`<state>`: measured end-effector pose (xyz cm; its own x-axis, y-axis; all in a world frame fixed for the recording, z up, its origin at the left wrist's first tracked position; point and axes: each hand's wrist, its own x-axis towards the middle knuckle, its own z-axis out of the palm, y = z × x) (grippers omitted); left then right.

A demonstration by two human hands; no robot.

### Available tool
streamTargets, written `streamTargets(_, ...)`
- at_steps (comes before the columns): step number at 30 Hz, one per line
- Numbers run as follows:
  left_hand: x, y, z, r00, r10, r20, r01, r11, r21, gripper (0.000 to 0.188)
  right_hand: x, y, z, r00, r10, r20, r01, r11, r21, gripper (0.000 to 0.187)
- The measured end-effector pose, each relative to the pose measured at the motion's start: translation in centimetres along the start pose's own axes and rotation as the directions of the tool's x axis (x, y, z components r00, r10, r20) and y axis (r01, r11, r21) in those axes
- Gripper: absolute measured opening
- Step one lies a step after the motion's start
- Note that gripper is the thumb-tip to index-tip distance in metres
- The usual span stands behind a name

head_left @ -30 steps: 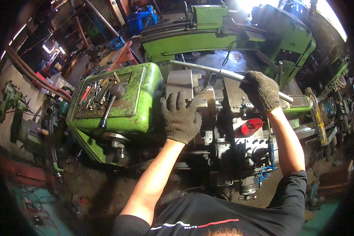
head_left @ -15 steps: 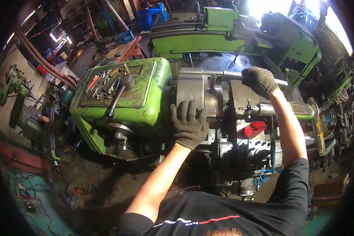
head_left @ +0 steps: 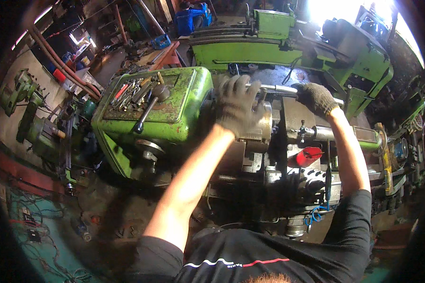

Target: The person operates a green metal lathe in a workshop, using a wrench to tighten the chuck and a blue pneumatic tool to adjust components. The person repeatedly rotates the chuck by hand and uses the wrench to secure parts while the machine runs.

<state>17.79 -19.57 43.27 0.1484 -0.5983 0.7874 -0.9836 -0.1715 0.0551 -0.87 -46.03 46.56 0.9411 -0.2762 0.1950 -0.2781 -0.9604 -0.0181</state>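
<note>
Both my hands wear dark knit gloves. My right hand (head_left: 316, 98) is wrapped round a long metal bar (head_left: 283, 88), which lies crosswise over the far side of a lathe chuck (head_left: 265, 123). A short upright stem meets the bar above the chuck. My left hand (head_left: 237, 106) lies over the top of the chuck with its fingers spread, slightly blurred. Its fingertips reach the bar's left end and partly hide it; whether they touch it I cannot tell. The left part of the chuck is hidden beneath this hand.
Left of the chuck stands the green headstock (head_left: 186, 89), with loose hand tools (head_left: 132, 96) and a ball-ended lever (head_left: 148, 115) on top. A red cup (head_left: 309, 156) sits on the carriage, near the tool post (head_left: 315, 181). Another green lathe (head_left: 241, 53) stands beyond.
My left hand has moved away from me, from the chuck's near side up over its top beside the bar. My right hand keeps its grip on the bar. The view has shifted slightly.
</note>
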Motion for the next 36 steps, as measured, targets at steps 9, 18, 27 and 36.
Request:
streamTargets(9,5.9,-5.3,2.1,0.745,-0.105,0.659,0.154,0.988,-0.017,0.046,-7.5,6.3,-2.4,0.934,0.346,-0.09,-0.355,0.928,-0.114,0.052)
streamTargets(18,8.2,-8.3,4.5,0.558,0.091,0.825,-0.008,0.995,-0.104,0.046,-4.7,5.5,-2.5,0.926,0.378,0.02,-0.365,0.905,-0.221,0.063)
streamTargets(27,7.4,-7.7,6.4,0.682,-0.016,0.731,0.0,1.0,0.022,0.04,-4.7,6.0,-1.5,0.896,0.443,-0.037,-0.44,0.872,-0.216,0.079)
streamTargets(36,7.3,-7.5,5.6,0.684,-0.05,0.727,0.01,0.998,0.058,0.049,-4.5,7.6,-2.1,0.919,0.394,0.018,-0.386,0.908,-0.16,0.066)
